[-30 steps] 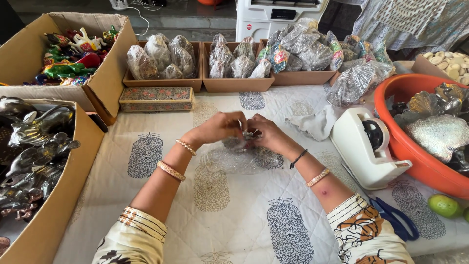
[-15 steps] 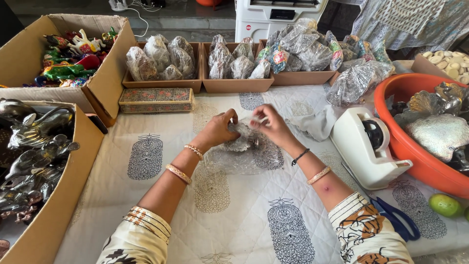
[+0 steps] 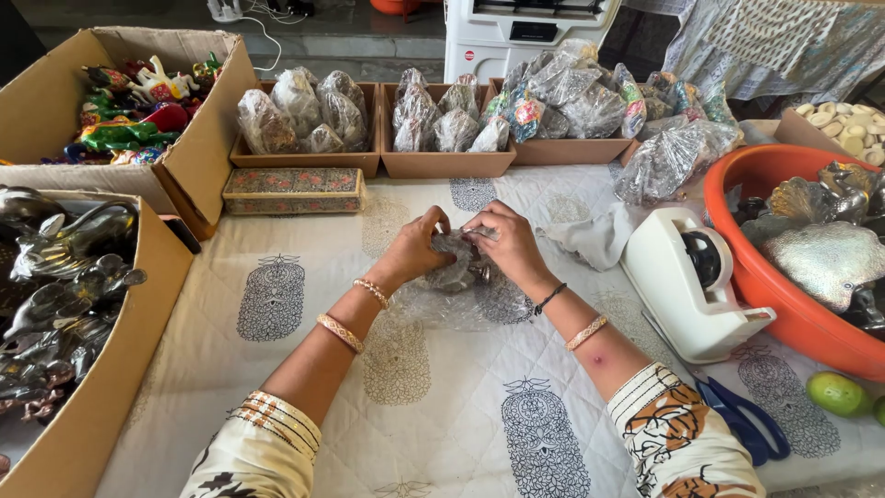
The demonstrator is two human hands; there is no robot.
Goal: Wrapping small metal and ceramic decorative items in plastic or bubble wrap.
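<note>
- We close our left hand and right hand on the small metal figurine — pinching bubble wrap around it to cushion it.
- Figurine location: just left of the white tape dispenser — within reach.

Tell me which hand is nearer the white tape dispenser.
Right. The right hand grips the bubble-wrapped piece just left of the tape dispenser; the left hand holds the piece's far side, farther away.

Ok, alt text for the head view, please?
Left hand and right hand wrap clear bubble wrap around a small silver metal figurine on a white printed tablecloth. A white tape dispenser sits right.
</note>
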